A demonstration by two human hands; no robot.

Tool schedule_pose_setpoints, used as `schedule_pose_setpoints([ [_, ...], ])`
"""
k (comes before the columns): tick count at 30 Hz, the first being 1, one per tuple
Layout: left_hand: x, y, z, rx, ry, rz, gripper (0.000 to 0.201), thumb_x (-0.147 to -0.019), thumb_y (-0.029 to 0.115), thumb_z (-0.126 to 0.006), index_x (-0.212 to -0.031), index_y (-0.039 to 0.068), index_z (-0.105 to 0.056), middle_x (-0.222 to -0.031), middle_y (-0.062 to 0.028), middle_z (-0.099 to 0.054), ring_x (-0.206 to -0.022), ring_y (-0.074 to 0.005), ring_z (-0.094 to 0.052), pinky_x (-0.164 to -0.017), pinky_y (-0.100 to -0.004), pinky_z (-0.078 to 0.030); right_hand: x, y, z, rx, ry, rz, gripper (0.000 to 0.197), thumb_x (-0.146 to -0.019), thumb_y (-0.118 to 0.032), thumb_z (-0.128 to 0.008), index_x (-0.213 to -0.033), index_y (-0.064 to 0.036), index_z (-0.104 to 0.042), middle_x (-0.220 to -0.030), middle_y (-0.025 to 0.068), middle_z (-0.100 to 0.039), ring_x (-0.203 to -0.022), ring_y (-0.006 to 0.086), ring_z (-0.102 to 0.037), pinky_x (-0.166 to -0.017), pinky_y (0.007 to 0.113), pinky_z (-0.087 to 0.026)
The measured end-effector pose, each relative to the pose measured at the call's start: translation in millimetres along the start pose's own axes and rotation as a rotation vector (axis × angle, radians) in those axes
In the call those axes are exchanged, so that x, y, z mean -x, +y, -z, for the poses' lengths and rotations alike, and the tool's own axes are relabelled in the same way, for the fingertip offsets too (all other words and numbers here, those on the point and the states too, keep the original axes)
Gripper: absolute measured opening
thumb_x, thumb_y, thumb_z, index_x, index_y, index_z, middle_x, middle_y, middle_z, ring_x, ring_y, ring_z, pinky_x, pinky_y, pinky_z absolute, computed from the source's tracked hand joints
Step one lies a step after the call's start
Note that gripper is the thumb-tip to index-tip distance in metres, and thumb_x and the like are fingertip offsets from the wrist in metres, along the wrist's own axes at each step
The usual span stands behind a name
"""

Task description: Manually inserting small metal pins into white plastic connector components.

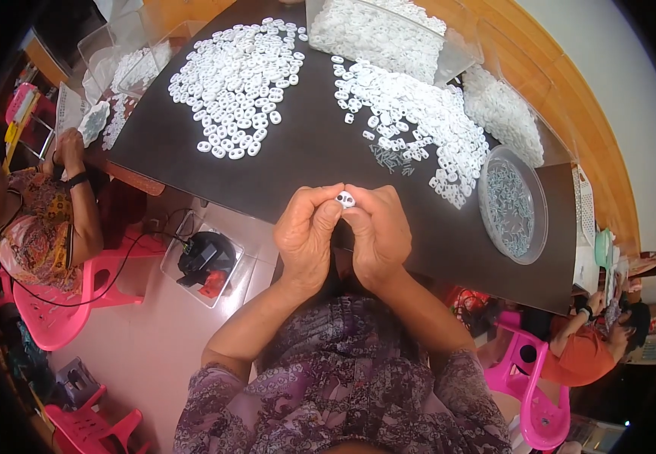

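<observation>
Between the fingertips of both hands sits a small white oval plastic piece (345,199) with dark holes. My left hand (305,231) pinches its left side with thumb and forefinger. On its right side my right hand (379,231) closes in the same way. Both hands are held just over the near edge of the dark table (305,144). Beyond them on the left lies a pile of similar white oval pieces (237,76). A spread of smaller white plastic parts (411,106) lies on the right, with loose screws (392,159) beside it.
At the right edge stands a round clear tub (542,227) of screws. Clear bins (449,57) full of white parts line the back. People sit at the left (40,212) and right (581,340), near pink plastic chairs (63,314). A clear box (229,291) stands on the floor.
</observation>
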State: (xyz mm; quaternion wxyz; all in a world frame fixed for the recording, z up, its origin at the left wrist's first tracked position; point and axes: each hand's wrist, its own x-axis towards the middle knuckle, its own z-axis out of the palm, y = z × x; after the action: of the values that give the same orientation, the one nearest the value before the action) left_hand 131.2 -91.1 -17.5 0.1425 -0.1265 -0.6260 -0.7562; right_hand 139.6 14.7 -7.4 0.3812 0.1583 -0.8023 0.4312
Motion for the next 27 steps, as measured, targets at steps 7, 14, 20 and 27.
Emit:
schedule_pose_setpoints([
  [7,0,4,-1,0.042,0.006,-0.002,0.014,-0.09,0.009,-0.057,-0.099,-0.001,-0.06,-0.081,-0.0018,-0.055,-0.075,-0.0082,-0.05,-0.066,-0.0207,-0.042,1,-5,0,-0.013,-0.022,-0.029,0.021,-0.081,0.001,-0.061,-0.102,0.0033,-0.059,-0.08,0.008,-0.055,-0.067,0.0172,-0.049,-0.058,0.026,-0.04],
  [14,3,6,-4,0.105,-0.006,-0.009,0.019,-0.094,0.014,-0.051,-0.101,-0.001,-0.059,-0.091,-0.0014,-0.055,-0.081,-0.0069,-0.048,-0.073,-0.0198,-0.04,-3,-10,-4,-0.029,0.045,-0.062,0.021,-0.077,-0.008,-0.068,-0.095,-0.0001,-0.059,-0.08,0.0076,-0.058,-0.067,0.0222,-0.051,-0.057,0.03,-0.041],
  [20,6,0,-7,0.099,0.051,-0.038,0.019,-0.096,0.015,-0.049,-0.101,-0.001,-0.059,-0.091,-0.0012,-0.054,-0.082,-0.0069,-0.048,-0.074,-0.0201,-0.04,0,-7,-5,-0.007,0.024,-0.007,0.014,-0.083,-0.002,-0.06,-0.096,0.0017,-0.059,-0.079,0.0088,-0.055,-0.067,0.0184,-0.05,-0.058,0.027,-0.041],
  [27,12,-1,-12,0.042,0.104,-0.062,0.019,-0.096,0.015,-0.048,-0.1,-0.001,-0.058,-0.089,-0.0021,-0.052,-0.082,-0.0084,-0.047,-0.074,-0.0214,-0.039,2,-3,-7,0.018,0.033,0.065,0.012,-0.084,-0.006,-0.059,-0.094,0.0009,-0.057,-0.078,0.0093,-0.055,-0.065,0.0209,-0.049,-0.057,0.03,-0.041],
])
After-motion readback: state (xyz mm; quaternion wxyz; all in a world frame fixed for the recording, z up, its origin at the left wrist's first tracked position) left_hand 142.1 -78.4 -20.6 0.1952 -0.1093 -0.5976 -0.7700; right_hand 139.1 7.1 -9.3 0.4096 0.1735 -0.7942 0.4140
